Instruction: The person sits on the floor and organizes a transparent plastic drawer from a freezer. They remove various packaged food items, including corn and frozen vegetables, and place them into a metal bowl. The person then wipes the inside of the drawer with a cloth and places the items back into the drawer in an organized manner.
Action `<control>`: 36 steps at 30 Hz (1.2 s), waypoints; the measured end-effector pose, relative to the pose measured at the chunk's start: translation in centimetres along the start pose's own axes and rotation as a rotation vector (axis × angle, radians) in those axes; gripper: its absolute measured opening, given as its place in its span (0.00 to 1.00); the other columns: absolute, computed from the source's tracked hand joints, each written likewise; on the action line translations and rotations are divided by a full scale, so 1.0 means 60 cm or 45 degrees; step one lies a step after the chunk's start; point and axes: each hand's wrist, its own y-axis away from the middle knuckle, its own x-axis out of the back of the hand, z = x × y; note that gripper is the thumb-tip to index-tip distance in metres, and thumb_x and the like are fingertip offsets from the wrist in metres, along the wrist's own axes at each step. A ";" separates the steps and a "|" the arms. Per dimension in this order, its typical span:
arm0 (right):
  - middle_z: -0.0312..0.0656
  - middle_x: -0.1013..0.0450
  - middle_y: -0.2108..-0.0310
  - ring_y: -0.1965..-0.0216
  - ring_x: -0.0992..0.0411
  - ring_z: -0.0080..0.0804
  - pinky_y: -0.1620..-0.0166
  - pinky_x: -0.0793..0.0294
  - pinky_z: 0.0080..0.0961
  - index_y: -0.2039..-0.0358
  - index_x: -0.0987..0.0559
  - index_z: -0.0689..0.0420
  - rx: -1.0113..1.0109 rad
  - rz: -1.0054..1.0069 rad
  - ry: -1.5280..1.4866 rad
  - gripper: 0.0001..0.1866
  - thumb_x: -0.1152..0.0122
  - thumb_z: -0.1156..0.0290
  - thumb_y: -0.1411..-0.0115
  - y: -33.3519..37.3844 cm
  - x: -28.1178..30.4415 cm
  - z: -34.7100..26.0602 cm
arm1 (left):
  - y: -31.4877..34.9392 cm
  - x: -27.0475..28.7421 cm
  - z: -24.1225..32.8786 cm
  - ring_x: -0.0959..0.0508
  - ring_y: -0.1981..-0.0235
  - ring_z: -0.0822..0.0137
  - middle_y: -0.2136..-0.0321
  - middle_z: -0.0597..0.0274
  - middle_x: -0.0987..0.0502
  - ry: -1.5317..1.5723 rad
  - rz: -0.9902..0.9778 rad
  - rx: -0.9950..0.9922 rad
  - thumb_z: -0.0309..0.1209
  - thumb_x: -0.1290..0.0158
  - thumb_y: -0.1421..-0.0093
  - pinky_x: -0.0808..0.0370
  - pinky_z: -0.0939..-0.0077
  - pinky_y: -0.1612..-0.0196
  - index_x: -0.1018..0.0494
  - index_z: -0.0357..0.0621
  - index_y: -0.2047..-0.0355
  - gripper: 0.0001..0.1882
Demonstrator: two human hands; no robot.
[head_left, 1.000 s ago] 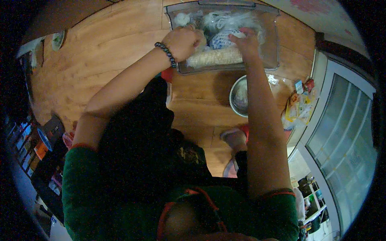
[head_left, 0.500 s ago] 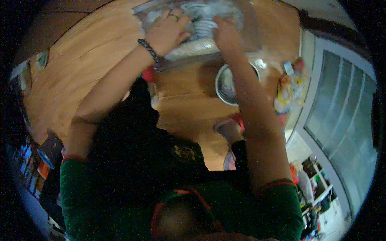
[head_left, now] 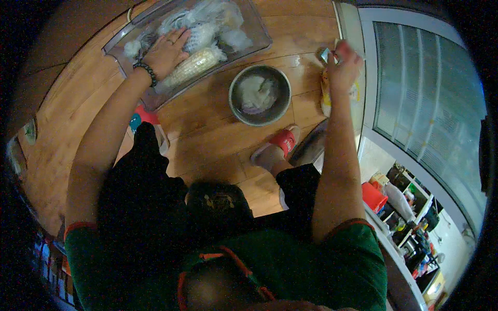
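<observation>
A clear grey plastic bin [head_left: 263, 41] on the floor at the far left holds several things wrapped in clear plastic. My left hand [head_left: 166, 54] lies flat on them, fingers apart, holding nothing. Beside its fingers is a long pale, bumpy bundle [head_left: 198, 65], and a white patterned bag [head_left: 201, 35] lies just beyond. At the far right my right hand [head_left: 343, 72] reaches down to a small red object [head_left: 343, 50], next to a small pale-blue item [head_left: 325, 55]. Its fingers are blurred, so whether they grip the red object is unclear.
A round metal bowl [head_left: 235, 98] with a crumpled whitish thing inside stands on the wooden floor between my arms. Under my right hand is a yellow-and-white package [head_left: 326, 93]. My foot wears a red slipper [head_left: 284, 142]. A framed glass door [head_left: 404, 78] bounds the right.
My right hand has left the bin and moved right to the small red object. My left hand stays on the wrapped things. The view has swung right, bringing the whole bowl into sight.
</observation>
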 end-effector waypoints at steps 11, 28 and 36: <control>0.51 0.44 0.44 0.52 0.36 0.56 0.61 0.29 0.52 0.38 0.53 0.33 0.208 -0.640 0.853 0.47 0.43 0.38 0.56 0.045 -0.073 0.181 | 0.073 0.074 0.046 0.53 0.37 0.53 0.38 0.57 0.52 0.286 0.087 0.136 0.29 0.51 0.44 0.53 0.61 0.37 0.51 0.46 0.40 0.33; 0.48 0.27 0.62 0.63 0.28 0.37 0.59 0.29 0.28 0.58 0.27 0.59 0.505 -0.418 -0.584 0.15 0.42 0.78 0.49 -0.003 0.176 -0.101 | 0.058 0.050 0.032 0.52 0.38 0.47 0.37 0.57 0.53 0.248 0.250 0.110 0.30 0.49 0.46 0.50 0.54 0.38 0.49 0.56 0.40 0.34; 0.46 0.28 0.65 0.63 0.29 0.43 0.60 0.29 0.34 0.61 0.25 0.55 1.225 -0.392 -0.303 0.16 0.44 0.81 0.53 -0.032 0.107 -0.351 | 0.046 0.030 0.038 0.50 0.38 0.48 0.39 0.56 0.48 0.219 0.146 0.046 0.37 0.54 0.42 0.54 0.51 0.38 0.44 0.55 0.42 0.26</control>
